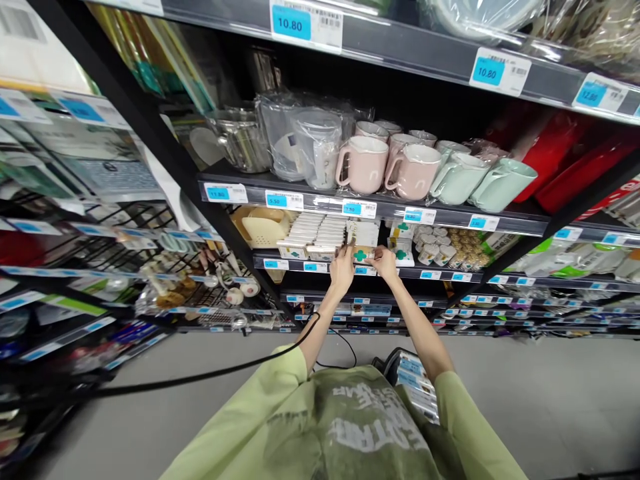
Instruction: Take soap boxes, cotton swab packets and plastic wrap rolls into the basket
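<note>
At a shelf below the mugs, my left hand (342,269) and my right hand (385,263) grip a small tan-and-white pack with a green cross (361,255) by its two sides. The fingers of both hands are closed at the pack's edges. Behind it stands a row of white packs (364,233). More rows of thin white packs (303,233) lean to the left of my left hand. Another pack with a green cross (401,253) lies just right of my right hand.
Pink mugs (367,163), green mugs (457,177) and clear plastic jugs (317,147) fill the shelf above. Bundled rolls (434,241) sit farther right. A black cable (220,367) crosses my left arm. A container of packs (415,383) stands on the floor.
</note>
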Tool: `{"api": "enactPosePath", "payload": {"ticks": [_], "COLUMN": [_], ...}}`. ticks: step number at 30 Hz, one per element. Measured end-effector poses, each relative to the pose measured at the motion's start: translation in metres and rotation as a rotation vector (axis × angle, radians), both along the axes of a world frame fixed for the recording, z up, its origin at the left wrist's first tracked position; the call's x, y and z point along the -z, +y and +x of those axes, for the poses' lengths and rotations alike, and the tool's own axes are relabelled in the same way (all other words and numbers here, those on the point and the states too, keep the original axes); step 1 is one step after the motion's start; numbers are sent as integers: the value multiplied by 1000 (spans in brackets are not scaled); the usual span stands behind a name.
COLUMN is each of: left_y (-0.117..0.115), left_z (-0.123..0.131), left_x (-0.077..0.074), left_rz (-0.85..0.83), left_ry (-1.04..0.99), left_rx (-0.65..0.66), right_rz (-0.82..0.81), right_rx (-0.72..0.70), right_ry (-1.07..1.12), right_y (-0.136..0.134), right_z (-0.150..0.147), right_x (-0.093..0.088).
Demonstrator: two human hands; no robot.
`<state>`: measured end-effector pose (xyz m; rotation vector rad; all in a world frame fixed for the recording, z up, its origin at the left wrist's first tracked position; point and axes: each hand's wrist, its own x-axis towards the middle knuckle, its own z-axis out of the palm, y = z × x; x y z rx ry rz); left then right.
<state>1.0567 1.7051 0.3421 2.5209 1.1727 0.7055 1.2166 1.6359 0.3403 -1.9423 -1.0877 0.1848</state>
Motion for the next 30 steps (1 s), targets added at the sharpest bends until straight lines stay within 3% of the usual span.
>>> {"api": "enactPosePath", "payload": {"ticks": [7,13,18,21,23,26,30], "left_y": [4,4,-21,-47,-65,-93,-134], "left_z": [-4,-8,-24,-42,-54,-75,-120], "left_x": [4,18,21,27,39,70,112], "left_rz": [-11,-3,134,121,62,-97,-420], "left_ry": [-78,-248,-401,-414,-392,-306,-40], "left_rx": [20,88,208,282,368,553,933], "right_rz": [-31,20,31,108,181,271,279], "right_rx": [-40,41,27,66,107,169,227], "right_ry": [48,52,-36,-140,-154,-120,-72], "right_y": [-5,-12,-16,-24,-32,-48,-82], "right_z": [1,-3,-13,-23,-36,-67,-113], "right_x": [0,12,16,17,19,29,63]}}
